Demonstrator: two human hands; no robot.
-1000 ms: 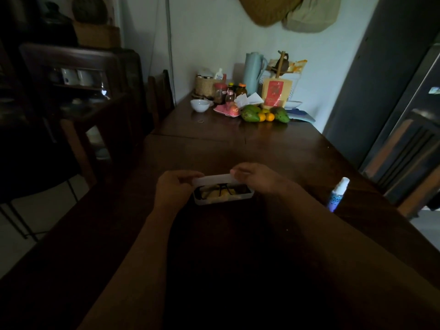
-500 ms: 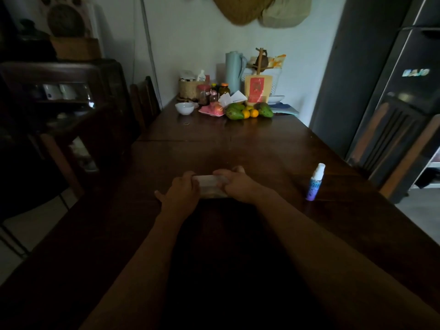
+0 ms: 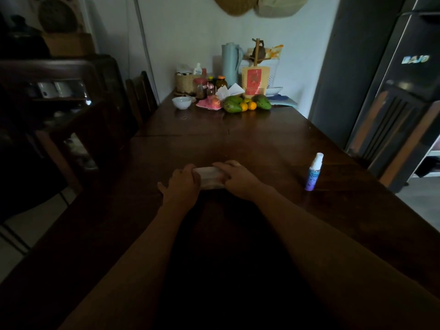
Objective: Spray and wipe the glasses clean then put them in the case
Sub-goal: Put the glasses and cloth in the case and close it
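Fingers (image 3: pixel 220 166) of both hands clasp one closed case (image 3: pixel 210 177); one spray bottle (image 3: pixel 314 172) stands well apart.

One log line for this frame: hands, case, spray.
phase: closing case | left hand: on case left end | right hand: on case right end | case: shut, on table | spray bottle: upright, right of case, untouched

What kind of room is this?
Probably a dining room at home: a long wooden table, wooden chairs beside it, and fruit and jars at the far end.
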